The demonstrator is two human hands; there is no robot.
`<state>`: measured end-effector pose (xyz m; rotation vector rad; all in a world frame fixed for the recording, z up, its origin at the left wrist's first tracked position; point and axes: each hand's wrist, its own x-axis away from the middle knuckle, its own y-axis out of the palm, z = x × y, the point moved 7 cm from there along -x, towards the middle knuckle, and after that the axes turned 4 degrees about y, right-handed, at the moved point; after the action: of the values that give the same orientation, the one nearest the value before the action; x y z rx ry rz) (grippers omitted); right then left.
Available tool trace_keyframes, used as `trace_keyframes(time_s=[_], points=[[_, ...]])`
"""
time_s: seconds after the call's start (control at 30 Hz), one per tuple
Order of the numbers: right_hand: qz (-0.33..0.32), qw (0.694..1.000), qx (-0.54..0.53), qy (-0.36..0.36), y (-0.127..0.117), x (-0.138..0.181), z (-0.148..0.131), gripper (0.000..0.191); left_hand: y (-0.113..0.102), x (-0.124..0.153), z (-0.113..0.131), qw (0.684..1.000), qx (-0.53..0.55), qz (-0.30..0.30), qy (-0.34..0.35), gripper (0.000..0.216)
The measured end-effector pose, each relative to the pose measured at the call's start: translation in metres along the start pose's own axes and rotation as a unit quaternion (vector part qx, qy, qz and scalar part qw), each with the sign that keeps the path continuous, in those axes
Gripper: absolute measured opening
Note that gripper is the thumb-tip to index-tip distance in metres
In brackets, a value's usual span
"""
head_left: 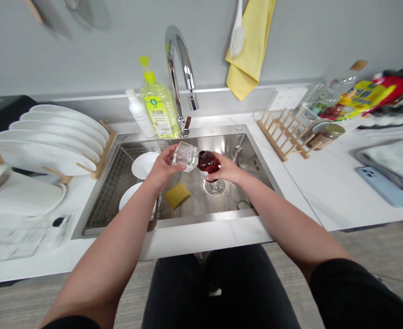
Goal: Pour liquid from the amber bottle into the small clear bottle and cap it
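Over the steel sink (201, 220), my left hand (163, 170) is closed round a clear square glass container (186, 156), tilted toward the right. My right hand (226, 168) grips a dark amber bottle (207, 161) with a narrow open neck and a white label partly covered by my fingers. The two vessels are side by side, close together; whether they touch I cannot tell. Below them lie a yellow sponge (177, 195) on the sink floor and the round drain (215, 187). White bowls (144, 165) sit in the wire basket at the sink's left.
A chrome faucet (177, 68) rises behind the sink, beside a yellow-green dish soap bottle (158, 107) and a white bottle (140, 113). White plates (47, 137) stand in a rack at left. At right are an empty wooden rack (286, 135), a jar (326, 135) and a phone (385, 185).
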<state>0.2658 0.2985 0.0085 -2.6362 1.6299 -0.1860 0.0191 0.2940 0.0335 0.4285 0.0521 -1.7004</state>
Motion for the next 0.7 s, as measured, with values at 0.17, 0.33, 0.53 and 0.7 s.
trace_keyframes(time_s=[0.17,0.33,0.53,0.7], points=[[0.02,0.999,0.045,-0.009,-0.0032,0.0023,-0.0068,0.099,-0.0017,-0.0006,-0.001,1.0,-0.019,-0.003,0.004,0.085],[0.028,0.996,0.085,-0.008,-0.006,0.0032,-0.0073,0.099,-0.0029,-0.001,-0.0012,0.999,-0.038,-0.004,0.006,0.088],[0.028,0.993,0.117,-0.016,-0.0072,0.0013,-0.0031,0.097,-0.004,-0.0001,0.0019,0.998,-0.059,0.001,0.003,0.089],[0.036,0.989,0.141,-0.01,-0.0081,0.002,-0.0042,0.095,-0.0044,0.0,0.0042,0.997,-0.076,-0.003,0.012,0.089]])
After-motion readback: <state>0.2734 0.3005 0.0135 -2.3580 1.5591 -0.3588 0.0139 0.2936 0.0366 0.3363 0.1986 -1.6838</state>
